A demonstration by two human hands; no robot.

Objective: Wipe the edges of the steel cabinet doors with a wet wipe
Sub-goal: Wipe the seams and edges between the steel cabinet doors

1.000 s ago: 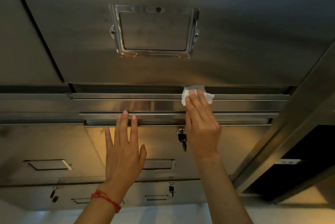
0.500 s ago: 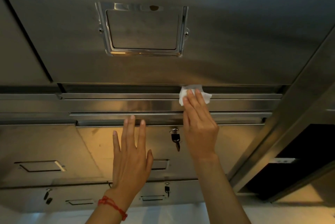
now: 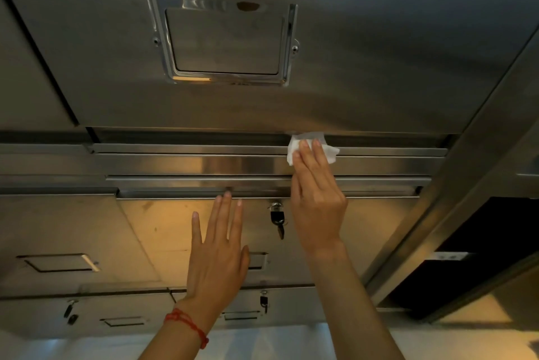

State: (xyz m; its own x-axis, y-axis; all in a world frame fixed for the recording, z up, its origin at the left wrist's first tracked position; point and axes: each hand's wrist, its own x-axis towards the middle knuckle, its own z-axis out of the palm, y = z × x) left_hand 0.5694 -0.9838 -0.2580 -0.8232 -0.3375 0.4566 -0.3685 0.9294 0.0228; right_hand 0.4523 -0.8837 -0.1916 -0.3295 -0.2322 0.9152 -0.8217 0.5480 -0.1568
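Note:
A large steel cabinet door (image 3: 364, 53) fills the upper view, with a chrome label frame (image 3: 224, 41) set in it. Along the door's bottom edge my right hand (image 3: 316, 202) presses a crumpled white wet wipe (image 3: 328, 151) against the steel rails (image 3: 189, 164), fingers flat on the wipe. My left hand (image 3: 217, 254) lies lower and to the left, fingers spread, flat on the front of the lower cabinet door (image 3: 163, 231) with its fingertips near the door's top edge. A red thread bracelet circles the left wrist.
A key (image 3: 276, 218) hangs from the lock between my hands. A second key (image 3: 264, 300) and more keys (image 3: 70, 313) hang on the drawers below. Recessed handles (image 3: 58, 262) mark the lower doors. A steel post (image 3: 466, 184) and a dark opening (image 3: 478, 254) stand at the right.
My left hand has slid down from the rail onto the lower door front and shifted right. My right hand stays on the wipe at the upper door's bottom edge. The view drifted slightly.

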